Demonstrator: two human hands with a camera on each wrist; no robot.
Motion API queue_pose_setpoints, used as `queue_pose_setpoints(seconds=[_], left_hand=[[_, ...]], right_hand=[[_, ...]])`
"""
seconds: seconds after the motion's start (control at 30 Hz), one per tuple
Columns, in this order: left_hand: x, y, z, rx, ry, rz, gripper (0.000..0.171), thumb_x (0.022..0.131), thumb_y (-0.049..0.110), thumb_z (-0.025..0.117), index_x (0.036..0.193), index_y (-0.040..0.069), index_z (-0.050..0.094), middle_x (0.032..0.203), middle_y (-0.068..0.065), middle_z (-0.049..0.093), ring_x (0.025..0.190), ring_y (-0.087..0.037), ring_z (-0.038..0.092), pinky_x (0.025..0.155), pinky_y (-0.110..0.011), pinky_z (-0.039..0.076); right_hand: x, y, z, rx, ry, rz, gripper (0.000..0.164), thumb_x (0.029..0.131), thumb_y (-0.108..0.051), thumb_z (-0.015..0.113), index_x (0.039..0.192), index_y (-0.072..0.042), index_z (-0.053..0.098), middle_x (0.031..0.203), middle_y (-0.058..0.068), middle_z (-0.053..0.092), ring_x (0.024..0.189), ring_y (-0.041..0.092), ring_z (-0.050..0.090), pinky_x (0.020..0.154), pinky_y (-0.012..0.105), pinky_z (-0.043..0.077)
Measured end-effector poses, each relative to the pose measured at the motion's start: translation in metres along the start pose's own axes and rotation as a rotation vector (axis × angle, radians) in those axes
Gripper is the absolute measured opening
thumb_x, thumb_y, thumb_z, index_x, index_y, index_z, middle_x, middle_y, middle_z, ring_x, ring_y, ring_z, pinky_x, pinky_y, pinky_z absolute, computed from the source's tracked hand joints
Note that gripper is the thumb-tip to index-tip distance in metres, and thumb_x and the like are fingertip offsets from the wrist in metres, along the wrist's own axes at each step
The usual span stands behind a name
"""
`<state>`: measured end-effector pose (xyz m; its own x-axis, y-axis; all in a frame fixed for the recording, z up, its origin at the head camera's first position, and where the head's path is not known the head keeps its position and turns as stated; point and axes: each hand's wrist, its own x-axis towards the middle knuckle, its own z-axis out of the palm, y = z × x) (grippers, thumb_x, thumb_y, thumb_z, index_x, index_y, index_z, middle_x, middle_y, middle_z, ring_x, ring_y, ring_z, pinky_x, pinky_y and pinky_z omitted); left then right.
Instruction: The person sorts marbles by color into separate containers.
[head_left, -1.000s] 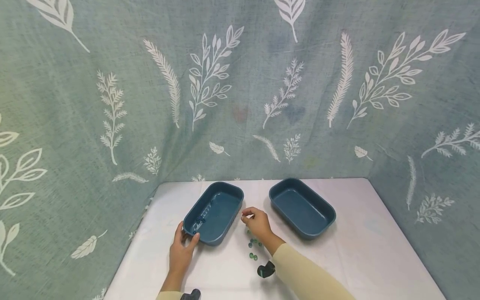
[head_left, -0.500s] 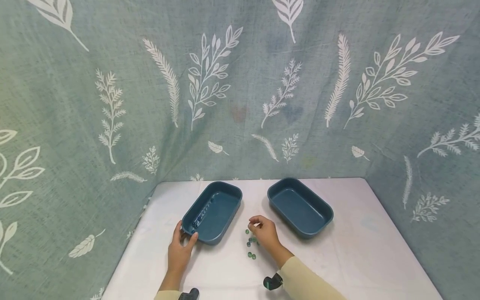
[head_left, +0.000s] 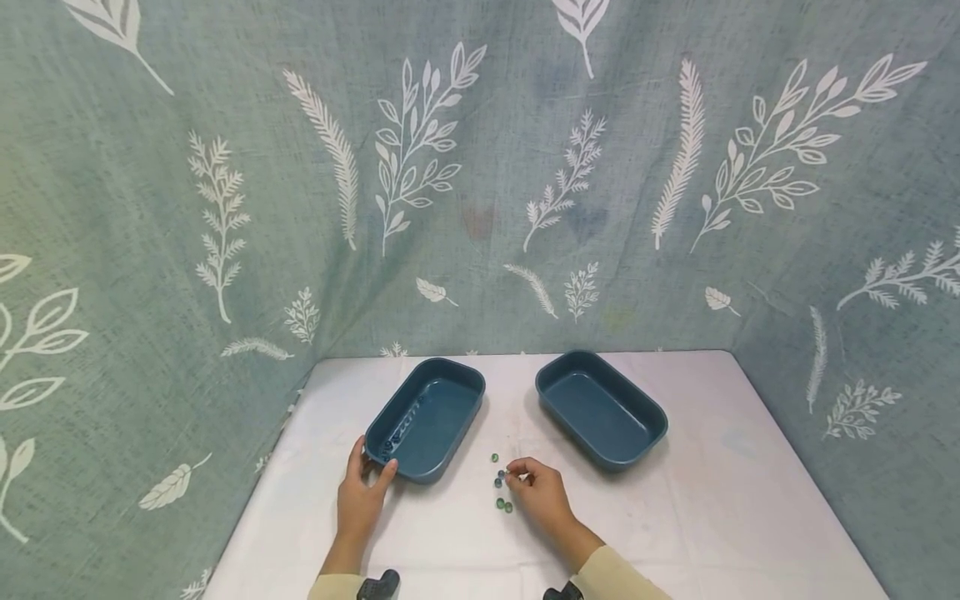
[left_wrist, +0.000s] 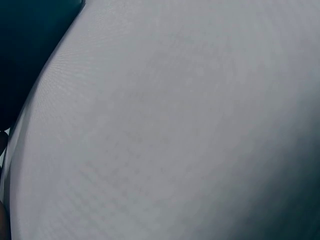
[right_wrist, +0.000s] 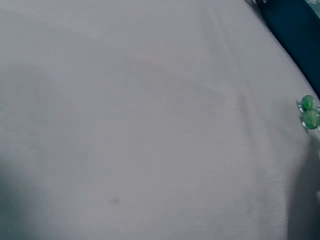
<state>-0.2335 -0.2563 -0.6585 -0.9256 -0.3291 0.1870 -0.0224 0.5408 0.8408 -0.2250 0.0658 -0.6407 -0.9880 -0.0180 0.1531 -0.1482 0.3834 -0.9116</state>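
In the head view, my left hand [head_left: 361, 498] holds the near end of the left blue bin [head_left: 459, 433], with its thumb at the near rim and its fingers round the left corner. Dark blue marbles [head_left: 389, 446] lie inside along that bin's left wall. My right hand [head_left: 544, 497] is low over the table, thumb and index finger bent close beside a blue marble [head_left: 501, 473]. Whether the fingertips pinch a marble is hidden. Around them lie another blue marble [head_left: 498, 483] and green marbles [head_left: 500, 503], two of which show as a touching pair [right_wrist: 309, 111] in the right wrist view.
A second blue bin [head_left: 600, 412] stands at the back right, angled, with nothing seen inside. White cloth covers the table [head_left: 720, 500]. Patterned green fabric [head_left: 480, 192] rises behind and along both sides. The left wrist view shows mostly cloth and a bin's wall [left_wrist: 35, 45].
My right hand has drawn back from beside the left bin towards me, down to the loose marbles. Marbles in the left bin have shifted along its wall. The left hand stays on the bin.
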Motion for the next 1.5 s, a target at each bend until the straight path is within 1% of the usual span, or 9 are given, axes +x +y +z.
queue_pose_setpoints(seconds=[0.1, 0.17, 0.27, 0.33, 0.4, 0.7, 0.87, 1.27, 1.5], left_hand=[[0.0, 0.0, -0.001, -0.002, 0.005, 0.005, 0.083, 0.089, 0.044, 0.069, 0.156, 0.03, 0.02, 0.145, -0.016, 0.046, 0.132, -0.034, 0.043, 0.111, -0.056, 0.024], [0.001, 0.0, -0.001, -0.004, 0.007, 0.009, 0.084, 0.089, 0.046, 0.069, 0.155, 0.03, 0.021, 0.145, -0.016, 0.047, 0.131, -0.034, 0.044, 0.111, -0.056, 0.024], [0.0, 0.0, -0.001, -0.008, 0.008, 0.011, 0.084, 0.088, 0.046, 0.07, 0.155, 0.03, 0.022, 0.144, -0.016, 0.047, 0.131, -0.034, 0.045, 0.111, -0.056, 0.024], [0.0, 0.0, -0.001, -0.009, 0.006, 0.01, 0.084, 0.088, 0.045, 0.07, 0.155, 0.029, 0.022, 0.144, -0.016, 0.047, 0.131, -0.034, 0.045, 0.111, -0.056, 0.024], [-0.001, -0.001, 0.0, -0.006, 0.005, 0.007, 0.085, 0.088, 0.045, 0.07, 0.156, 0.029, 0.021, 0.145, -0.017, 0.046, 0.131, -0.035, 0.044, 0.111, -0.056, 0.024], [-0.003, 0.002, -0.001, -0.012, -0.007, 0.006, 0.085, 0.088, 0.045, 0.07, 0.156, 0.027, 0.021, 0.147, -0.017, 0.043, 0.132, -0.036, 0.043, 0.111, -0.057, 0.024], [-0.003, -0.001, -0.001, -0.006, -0.002, 0.007, 0.085, 0.088, 0.047, 0.07, 0.156, 0.027, 0.022, 0.147, -0.016, 0.044, 0.132, -0.035, 0.043, 0.111, -0.056, 0.024], [0.0, 0.0, 0.001, -0.013, 0.011, 0.03, 0.084, 0.088, 0.05, 0.068, 0.155, 0.029, 0.022, 0.146, -0.016, 0.045, 0.131, -0.034, 0.045, 0.111, -0.056, 0.025], [0.0, -0.002, 0.001, -0.008, 0.006, 0.006, 0.086, 0.088, 0.052, 0.067, 0.156, 0.027, 0.021, 0.146, -0.016, 0.044, 0.132, -0.034, 0.044, 0.111, -0.056, 0.023]], right_hand=[[-0.005, 0.001, 0.003, -0.037, 0.001, -0.008, 0.008, 0.084, -0.012, 0.076, 0.091, -0.014, 0.073, 0.079, -0.013, 0.066, 0.057, 0.005, 0.05, 0.067, 0.038, 0.049], [-0.007, 0.0, 0.004, -0.064, -0.005, -0.013, 0.009, 0.083, -0.013, 0.076, 0.091, -0.015, 0.073, 0.078, -0.015, 0.065, 0.057, 0.004, 0.051, 0.069, 0.043, 0.049], [-0.011, 0.0, 0.007, -0.09, -0.021, -0.032, 0.01, 0.083, -0.012, 0.074, 0.092, -0.015, 0.073, 0.079, -0.015, 0.066, 0.06, 0.004, 0.053, 0.069, 0.037, 0.05], [-0.014, 0.0, 0.008, -0.107, -0.031, -0.03, 0.01, 0.084, -0.012, 0.074, 0.093, -0.015, 0.073, 0.08, -0.016, 0.066, 0.063, 0.002, 0.055, 0.06, 0.028, 0.05], [-0.015, -0.001, 0.009, -0.13, -0.029, -0.041, 0.011, 0.084, -0.013, 0.075, 0.094, -0.015, 0.073, 0.081, -0.016, 0.067, 0.068, 0.002, 0.057, 0.063, 0.024, 0.05], [-0.014, -0.002, 0.014, -0.259, -0.005, -0.05, 0.011, 0.083, -0.021, 0.077, 0.094, -0.02, 0.073, 0.08, -0.021, 0.063, 0.067, -0.001, 0.056, 0.062, 0.023, 0.049], [-0.011, -0.003, 0.018, -0.322, 0.009, -0.043, 0.013, 0.082, -0.025, 0.077, 0.094, -0.022, 0.072, 0.077, -0.023, 0.06, 0.073, 0.0, 0.057, 0.068, 0.028, 0.051], [-0.005, -0.007, 0.02, -0.408, -0.018, -0.033, 0.018, 0.08, -0.028, 0.079, 0.095, -0.021, 0.073, 0.076, -0.017, 0.058, 0.069, 0.003, 0.055, 0.061, 0.028, 0.048], [-0.003, -0.006, 0.023, -0.485, -0.052, -0.04, 0.017, 0.08, -0.028, 0.078, 0.094, -0.021, 0.073, 0.077, -0.016, 0.055, 0.069, 0.004, 0.052, 0.06, 0.028, 0.046]])
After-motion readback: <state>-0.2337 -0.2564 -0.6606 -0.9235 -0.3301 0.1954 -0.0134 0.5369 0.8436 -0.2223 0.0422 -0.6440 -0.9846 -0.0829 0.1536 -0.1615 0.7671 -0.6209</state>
